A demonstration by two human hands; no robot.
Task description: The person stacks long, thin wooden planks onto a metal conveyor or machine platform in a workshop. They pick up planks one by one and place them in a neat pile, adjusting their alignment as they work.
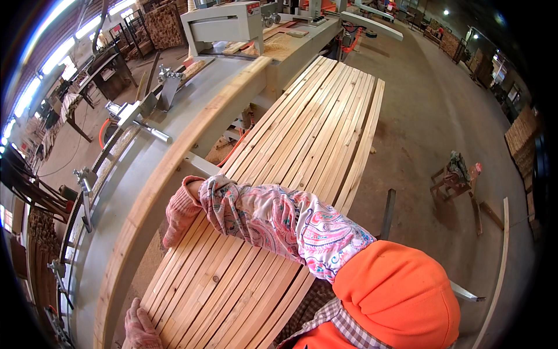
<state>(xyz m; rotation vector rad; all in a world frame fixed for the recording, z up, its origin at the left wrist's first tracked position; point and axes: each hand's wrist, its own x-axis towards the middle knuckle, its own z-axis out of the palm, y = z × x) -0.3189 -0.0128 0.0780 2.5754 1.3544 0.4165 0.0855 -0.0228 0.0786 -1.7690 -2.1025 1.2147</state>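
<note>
Long pale wooden strips (290, 145) lie side by side in a wide row, running from below me away to the machine. My right arm, in a paisley sleeve with an orange upper part, reaches across them. My right hand (182, 210), in a pink knitted glove, is closed over the row's left edge, on the outermost strip; the thumb is hidden. Low at the left, my left hand (140, 328) wears a similar glove. It rests at the near left edge of the row, fingers stretched forward against the strips, partly cut off by the picture's lower rim.
A thick wooden beam (174, 157) runs along the grey machine table (136, 174), left of the strips. Metal clamps (170, 78) line the table's far side. A grey machine housing (224, 24) stands ahead. Right, a small stand (451, 180) and loose lumber occupy the floor.
</note>
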